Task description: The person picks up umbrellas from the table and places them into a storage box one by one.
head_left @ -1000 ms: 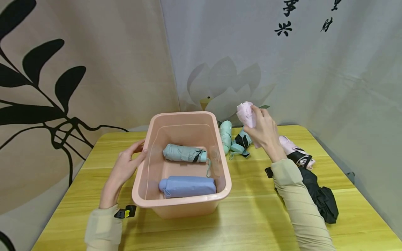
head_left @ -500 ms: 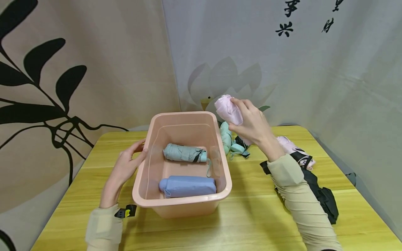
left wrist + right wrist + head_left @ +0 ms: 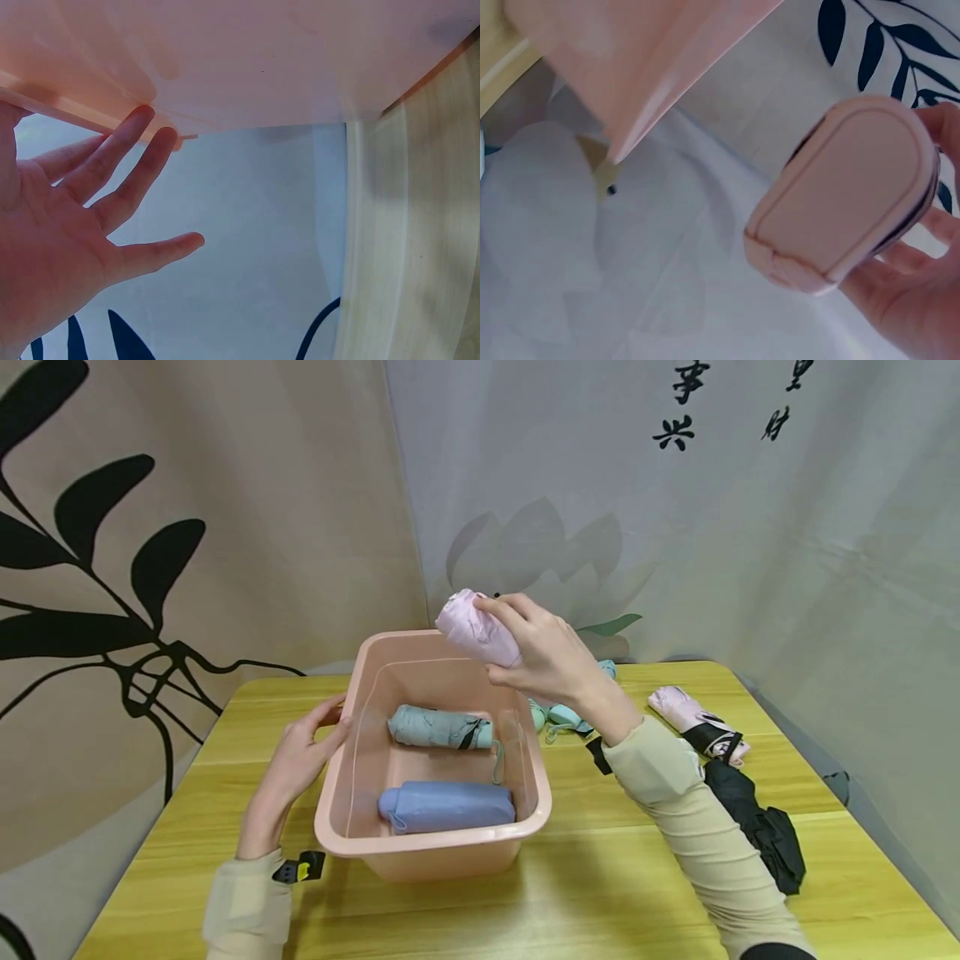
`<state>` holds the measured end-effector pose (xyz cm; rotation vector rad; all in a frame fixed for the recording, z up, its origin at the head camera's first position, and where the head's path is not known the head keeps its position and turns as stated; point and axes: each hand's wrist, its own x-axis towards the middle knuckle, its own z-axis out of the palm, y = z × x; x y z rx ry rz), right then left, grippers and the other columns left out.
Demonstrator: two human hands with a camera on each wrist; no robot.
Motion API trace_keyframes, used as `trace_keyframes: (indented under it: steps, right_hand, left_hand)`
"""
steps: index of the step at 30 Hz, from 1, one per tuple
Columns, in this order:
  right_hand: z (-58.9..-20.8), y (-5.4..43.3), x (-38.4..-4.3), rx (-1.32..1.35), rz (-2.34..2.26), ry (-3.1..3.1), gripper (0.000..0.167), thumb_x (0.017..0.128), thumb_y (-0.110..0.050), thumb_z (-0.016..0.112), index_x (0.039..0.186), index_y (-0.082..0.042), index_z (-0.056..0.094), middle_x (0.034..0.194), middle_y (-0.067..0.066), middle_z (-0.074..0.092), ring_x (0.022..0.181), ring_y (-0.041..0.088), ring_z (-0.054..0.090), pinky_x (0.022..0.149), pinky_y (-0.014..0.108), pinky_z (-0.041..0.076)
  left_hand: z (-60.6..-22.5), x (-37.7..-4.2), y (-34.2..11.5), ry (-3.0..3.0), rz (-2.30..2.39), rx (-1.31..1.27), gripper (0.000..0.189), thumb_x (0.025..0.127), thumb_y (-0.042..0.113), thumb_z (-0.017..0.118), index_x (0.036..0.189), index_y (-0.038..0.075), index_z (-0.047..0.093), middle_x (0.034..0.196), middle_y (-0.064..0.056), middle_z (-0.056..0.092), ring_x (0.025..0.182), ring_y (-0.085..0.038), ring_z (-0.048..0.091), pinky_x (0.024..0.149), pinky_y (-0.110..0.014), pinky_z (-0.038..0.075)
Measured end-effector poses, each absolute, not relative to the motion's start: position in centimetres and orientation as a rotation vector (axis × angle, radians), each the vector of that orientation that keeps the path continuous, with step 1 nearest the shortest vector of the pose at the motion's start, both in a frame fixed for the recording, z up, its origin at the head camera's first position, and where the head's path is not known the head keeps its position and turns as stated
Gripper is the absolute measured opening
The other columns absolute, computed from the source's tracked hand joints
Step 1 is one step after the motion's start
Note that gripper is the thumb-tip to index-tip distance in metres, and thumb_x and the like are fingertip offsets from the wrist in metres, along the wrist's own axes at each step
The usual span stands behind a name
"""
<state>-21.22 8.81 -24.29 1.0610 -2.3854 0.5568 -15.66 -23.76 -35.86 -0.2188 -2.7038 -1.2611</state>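
Note:
In the head view my right hand grips a pale pink folded umbrella, held tilted above the far right part of the pink plastic bin. The right wrist view shows the flat oval end of this umbrella, with fingers around its side. My left hand touches the bin's left rim; in the left wrist view its fingers are spread, with some fingertips against the rim. Inside the bin lie a grey-green folded umbrella with a wrist strap and, nearer, a blue folded umbrella.
Teal folded umbrellas lie right of the bin, partly hidden by my right arm. Farther right are a pink-and-black folded umbrella and a black one. The wooden table meets a printed curtain behind.
My right hand has carried the pink umbrella leftward, from over the teal umbrellas to above the bin. My left hand and the bin have stayed in place.

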Motion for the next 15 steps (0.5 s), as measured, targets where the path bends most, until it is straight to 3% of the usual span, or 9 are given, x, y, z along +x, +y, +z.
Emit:
trace_keyframes:
  steps: [9, 15]
  right_hand:
    - [-24.8, 6.2, -21.1, 1.299, 0.559, -2.342, 0.066, 0.073, -0.017, 0.073, 0.135, -0.009, 0.051, 0.124, 0.010, 0.057, 0.102, 0.023, 0.060, 0.079, 0.038, 0.052]
    - [-25.8, 5.1, -21.4, 1.373, 0.492, -2.350, 0.065, 0.074, -0.021, 0.075, 0.134, -0.010, 0.052, 0.127, 0.008, 0.057, 0.112, 0.022, 0.059, 0.093, 0.041, 0.048]
  left_hand:
    - [-35.9, -15.7, -23.7, -2.701, -1.245, -0.215, 0.056, 0.099, 0.035, 0.047, 0.144, 0.002, 0.039, 0.125, -0.028, 0.057, 0.113, -0.042, 0.057, 0.093, -0.055, 0.048]
    - [-35.8, -15.6, -23.6, -2.698, -1.234, -0.218, 0.055, 0.099, 0.033, 0.046, 0.143, 0.001, 0.039, 0.125, -0.029, 0.058, 0.112, -0.042, 0.058, 0.093, -0.054, 0.048]
